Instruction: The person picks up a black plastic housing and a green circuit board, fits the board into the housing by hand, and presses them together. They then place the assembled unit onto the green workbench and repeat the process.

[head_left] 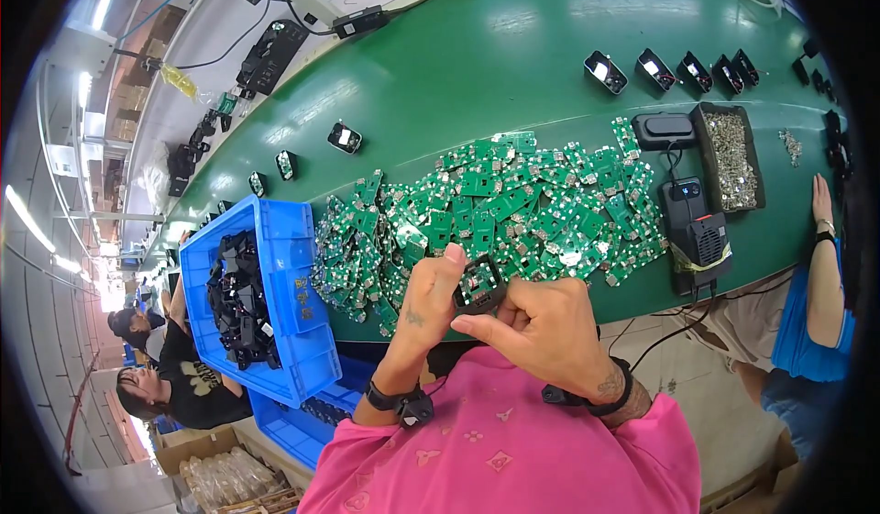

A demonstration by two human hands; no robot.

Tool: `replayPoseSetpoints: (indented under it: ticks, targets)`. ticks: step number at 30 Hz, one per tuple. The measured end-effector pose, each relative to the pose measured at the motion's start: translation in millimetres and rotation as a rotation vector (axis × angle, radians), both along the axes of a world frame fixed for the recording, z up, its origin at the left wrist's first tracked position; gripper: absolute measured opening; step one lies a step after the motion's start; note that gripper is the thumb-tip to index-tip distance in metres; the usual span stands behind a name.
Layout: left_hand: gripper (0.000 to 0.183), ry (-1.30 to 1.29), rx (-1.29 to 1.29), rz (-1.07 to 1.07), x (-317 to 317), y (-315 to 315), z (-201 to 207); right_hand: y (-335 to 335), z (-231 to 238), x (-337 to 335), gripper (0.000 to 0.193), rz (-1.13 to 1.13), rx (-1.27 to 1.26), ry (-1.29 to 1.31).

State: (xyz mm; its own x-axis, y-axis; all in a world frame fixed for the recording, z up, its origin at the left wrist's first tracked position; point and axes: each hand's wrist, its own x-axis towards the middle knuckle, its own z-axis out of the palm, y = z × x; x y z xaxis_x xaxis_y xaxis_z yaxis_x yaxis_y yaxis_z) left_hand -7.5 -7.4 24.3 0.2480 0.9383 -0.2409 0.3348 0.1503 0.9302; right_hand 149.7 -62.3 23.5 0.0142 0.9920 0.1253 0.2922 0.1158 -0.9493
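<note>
Close in front of my chest, a small black plastic housing [496, 296] with a green circuit board [475, 281] inside it is held between my two hands. My left hand [427, 296] closes on its left side, thumb pointing up along the edge. From the right, my right hand [552, 331] grips the other side with curled fingers, its thumb reaching under the near edge. Just beyond my hands spreads a large heap of loose green circuit boards [500, 204]. My fingers hide part of the housing.
Left of the heap, a blue crate [316, 331] holds black housings [240, 298]. Black cases [606, 72] stand along the far belt. A tray of small metal parts [731, 161] and a black boxy device [698, 239] sit right. Co-workers are at both sides; one hand [821, 204] rests at right.
</note>
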Motion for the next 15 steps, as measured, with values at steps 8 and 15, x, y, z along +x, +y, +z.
replayPoseSetpoints:
  ticks: [8,15]
  targets:
    - [0.063,-0.034,-0.069,-0.060,-11,0,-3,-3,5,-1,0.042,0.027,-0.007,-0.034]
    - [0.053,-0.352,0.174,-0.103,-16,-4,8,-6,10,0,0.026,0.193,-0.108,0.147]
